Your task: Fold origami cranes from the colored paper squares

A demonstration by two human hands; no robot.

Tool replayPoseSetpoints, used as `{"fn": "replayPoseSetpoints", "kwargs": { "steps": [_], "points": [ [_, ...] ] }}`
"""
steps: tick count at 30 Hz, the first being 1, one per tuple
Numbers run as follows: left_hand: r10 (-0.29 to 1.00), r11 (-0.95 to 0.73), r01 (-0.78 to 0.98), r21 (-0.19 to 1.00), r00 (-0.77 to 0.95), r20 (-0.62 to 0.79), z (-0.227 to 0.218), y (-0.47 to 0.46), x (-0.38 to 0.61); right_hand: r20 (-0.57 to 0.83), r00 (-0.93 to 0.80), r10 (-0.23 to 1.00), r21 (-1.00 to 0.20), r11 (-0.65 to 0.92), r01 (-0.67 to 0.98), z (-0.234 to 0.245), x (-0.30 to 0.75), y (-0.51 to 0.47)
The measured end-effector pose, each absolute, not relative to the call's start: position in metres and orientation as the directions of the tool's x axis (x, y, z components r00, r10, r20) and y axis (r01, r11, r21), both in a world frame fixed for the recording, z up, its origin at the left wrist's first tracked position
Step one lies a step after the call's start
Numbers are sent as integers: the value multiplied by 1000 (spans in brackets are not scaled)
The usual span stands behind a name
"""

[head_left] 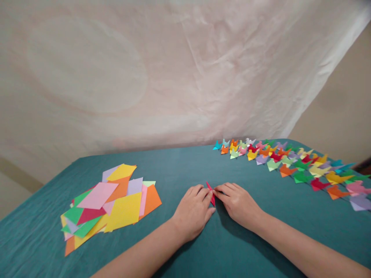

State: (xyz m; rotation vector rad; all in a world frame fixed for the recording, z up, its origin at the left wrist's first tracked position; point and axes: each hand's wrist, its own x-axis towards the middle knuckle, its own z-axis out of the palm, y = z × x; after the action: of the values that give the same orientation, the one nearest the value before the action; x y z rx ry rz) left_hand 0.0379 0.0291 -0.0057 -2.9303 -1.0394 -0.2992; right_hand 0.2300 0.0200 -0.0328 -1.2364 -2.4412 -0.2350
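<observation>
A small folded piece of red paper (213, 200) lies on the green cloth between my two hands, narrow and pointed at its far and near ends. My left hand (194, 208) rests flat over its left side, fingertips pressing on the fold and thumb stretched toward the near tip. From the other side, my right hand (236, 202) pinches the paper's right edge between thumb and forefinger, the remaining fingers curled. My fingers cover the middle of the paper, so its exact fold is hidden.
A loose pile of coloured paper squares (123, 212) lies to the left. Several rows of folded paper birds (286, 170) stand along the right and far right of the green-covered table (174, 166). A pale cloth (174, 77) hangs behind the table.
</observation>
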Motion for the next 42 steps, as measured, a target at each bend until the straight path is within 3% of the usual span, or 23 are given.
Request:
{"fn": "replayPoseSetpoints", "kwargs": {
  "steps": [15, 24, 42],
  "points": [
    [573, -819, 572, 43, 814, 92, 5, 27, 32, 318, -543, 777, 7, 571, 821, -24, 224, 19],
    [567, -824, 564, 58, 818, 98, 10, 26, 31, 374, -542, 752, -35, 595, 803, -31, 227, 20],
    [561, -828, 559, 48, 822, 97, 15, 24, 32, 310, -551, 775, 60, 562, 825, -25, 220, 26]
  ]
}}
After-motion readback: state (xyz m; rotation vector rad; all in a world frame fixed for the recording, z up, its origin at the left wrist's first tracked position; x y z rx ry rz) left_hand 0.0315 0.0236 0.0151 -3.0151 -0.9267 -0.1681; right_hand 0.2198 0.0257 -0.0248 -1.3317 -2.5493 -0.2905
